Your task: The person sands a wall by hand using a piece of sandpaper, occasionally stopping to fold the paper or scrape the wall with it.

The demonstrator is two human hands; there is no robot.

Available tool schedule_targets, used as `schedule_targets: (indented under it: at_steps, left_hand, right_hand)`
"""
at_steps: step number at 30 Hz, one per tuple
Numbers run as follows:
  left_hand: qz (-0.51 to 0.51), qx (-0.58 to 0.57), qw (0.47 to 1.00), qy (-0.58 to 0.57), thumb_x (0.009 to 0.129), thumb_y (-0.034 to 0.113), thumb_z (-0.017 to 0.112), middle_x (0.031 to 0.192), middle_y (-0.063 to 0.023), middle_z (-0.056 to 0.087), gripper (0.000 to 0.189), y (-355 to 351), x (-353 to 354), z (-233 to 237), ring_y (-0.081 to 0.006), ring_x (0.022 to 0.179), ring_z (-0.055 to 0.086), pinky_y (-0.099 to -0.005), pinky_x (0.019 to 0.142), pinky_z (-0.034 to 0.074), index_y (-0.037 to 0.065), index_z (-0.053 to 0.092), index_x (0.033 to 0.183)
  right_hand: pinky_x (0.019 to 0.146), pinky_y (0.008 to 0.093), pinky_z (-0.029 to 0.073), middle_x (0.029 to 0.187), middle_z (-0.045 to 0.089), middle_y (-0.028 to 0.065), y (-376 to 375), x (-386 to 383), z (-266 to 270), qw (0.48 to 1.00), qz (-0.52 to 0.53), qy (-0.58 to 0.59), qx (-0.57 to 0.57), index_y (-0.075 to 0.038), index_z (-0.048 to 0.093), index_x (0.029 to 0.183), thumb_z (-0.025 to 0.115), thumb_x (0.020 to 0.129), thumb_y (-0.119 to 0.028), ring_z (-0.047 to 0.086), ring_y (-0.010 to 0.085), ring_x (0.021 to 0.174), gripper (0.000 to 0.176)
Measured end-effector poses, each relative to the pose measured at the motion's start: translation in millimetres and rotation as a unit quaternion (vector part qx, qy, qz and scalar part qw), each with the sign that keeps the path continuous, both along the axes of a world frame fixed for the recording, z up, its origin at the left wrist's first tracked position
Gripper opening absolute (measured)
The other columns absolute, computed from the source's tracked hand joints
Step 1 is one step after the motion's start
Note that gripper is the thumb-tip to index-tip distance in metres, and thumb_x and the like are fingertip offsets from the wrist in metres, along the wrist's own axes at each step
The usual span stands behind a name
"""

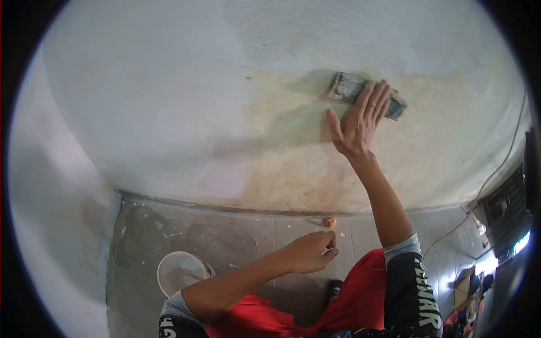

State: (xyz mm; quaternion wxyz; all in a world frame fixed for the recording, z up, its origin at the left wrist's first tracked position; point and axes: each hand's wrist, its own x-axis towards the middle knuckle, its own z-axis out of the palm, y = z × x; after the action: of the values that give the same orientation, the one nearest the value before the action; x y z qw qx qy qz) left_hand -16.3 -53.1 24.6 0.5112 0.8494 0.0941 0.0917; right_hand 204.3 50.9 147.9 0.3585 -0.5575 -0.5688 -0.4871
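Head view: 1 bucket beside left forearm, cable right of block.

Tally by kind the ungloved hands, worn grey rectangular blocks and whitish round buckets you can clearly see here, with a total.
Ungloved left hand and ungloved right hand: 2
Worn grey rectangular block: 1
Whitish round bucket: 1
Total: 4

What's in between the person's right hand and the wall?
A worn grey block: the head view shows it lying between the right hand and the wall.
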Motion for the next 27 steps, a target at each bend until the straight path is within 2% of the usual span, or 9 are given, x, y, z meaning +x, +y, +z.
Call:
schedule_targets:
  at_steps: [3,7,10,12,15,16,19,27]
  left_hand:
    - [-0.048,0.055,0.995,0.069,0.101,0.028,0.055,0.113,-0.0228,0.065,0.033,-1.8,-0.1,0.5,-0.0367,0.108,0.063,-0.0453,0.094,0.049,-0.002,0.058,0.114]
    - [-0.122,0.062,0.983,0.122,0.102,0.031,0.052,0.118,-0.0250,0.063,0.039,-2.4,-5.1,9.6,-0.0386,0.113,0.060,-0.0463,0.098,0.047,-0.003,0.057,0.121]
    - [-0.150,0.060,0.975,0.151,0.102,0.030,0.051,0.121,-0.0256,0.062,0.041,-3.3,-0.3,11.1,-0.0399,0.114,0.060,-0.0468,0.099,0.046,-0.003,0.056,0.126]
    - [-0.148,0.058,0.971,0.178,0.103,0.031,0.050,0.123,-0.0258,0.061,0.043,-3.2,1.0,14.1,-0.0407,0.115,0.059,-0.0468,0.100,0.046,-0.003,0.055,0.129]
    - [-0.155,0.055,0.971,0.174,0.103,0.030,0.050,0.125,-0.0261,0.061,0.044,0.4,0.8,4.2,-0.0409,0.117,0.059,-0.0465,0.101,0.046,-0.004,0.053,0.131]
    - [-0.155,0.057,0.970,0.180,0.103,0.030,0.050,0.125,-0.0261,0.061,0.044,1.5,1.1,3.5,-0.0409,0.117,0.059,-0.0465,0.101,0.046,-0.004,0.053,0.131]
    - [-0.152,0.050,0.966,0.204,0.103,0.031,0.050,0.128,-0.0264,0.060,0.046,1.0,3.3,5.1,-0.0406,0.119,0.059,-0.0460,0.102,0.045,-0.004,0.052,0.133]
    - [-0.141,0.034,0.960,0.242,0.104,0.033,0.051,0.132,-0.0255,0.060,0.047,5.4,11.0,-4.8,-0.0388,0.120,0.059,-0.0449,0.103,0.046,-0.003,0.052,0.134]
  right_hand:
    - [0.120,0.0620,0.005,0.162,0.010,0.0364,-7.0,15.5,1.4,0.999,0.014,-0.041,-0.023,0.010,0.013,0.156,0.051,0.097,-0.056,0.004,0.0502,0.152,0.097]
    - [0.120,0.0619,0.007,0.161,0.017,0.0355,-15.3,23.5,2.3,0.995,0.081,-0.044,-0.042,0.009,0.021,0.154,0.054,0.097,-0.053,0.010,0.0502,0.152,0.090]
    - [0.120,0.0621,0.008,0.160,0.019,0.0346,-22.7,23.6,3.9,0.994,0.035,-0.061,-0.087,0.009,0.027,0.153,0.055,0.096,-0.055,0.012,0.0495,0.152,0.090]
    - [0.120,0.0624,0.010,0.161,0.019,0.0334,-24.6,15.3,0.0,0.992,-0.052,-0.073,-0.086,0.008,0.031,0.152,0.056,0.095,-0.057,0.011,0.0504,0.151,0.090]
    - [0.119,0.0621,0.011,0.161,0.018,0.0319,-43.2,-18.7,10.1,0.992,-0.082,-0.025,-0.090,0.006,0.033,0.152,0.058,0.095,-0.056,0.008,0.0518,0.150,0.088]
    - [0.118,0.0619,0.013,0.162,0.015,0.0292,-47.2,-24.1,12.4,0.991,-0.084,-0.006,-0.108,0.002,0.032,0.154,0.057,0.095,-0.057,0.007,0.0522,0.149,0.087]
    - [0.117,0.0623,0.015,0.162,0.013,0.0270,-39.1,-10.7,-1.6,0.992,-0.079,-0.007,-0.097,-0.002,0.031,0.155,0.055,0.095,-0.060,0.009,0.0509,0.148,0.087]
    - [0.117,0.0638,0.014,0.162,0.011,0.0262,-34.5,-1.9,-10.9,0.994,-0.051,-0.019,-0.097,-0.003,0.023,0.159,0.051,0.095,-0.064,0.008,0.0527,0.147,0.092]
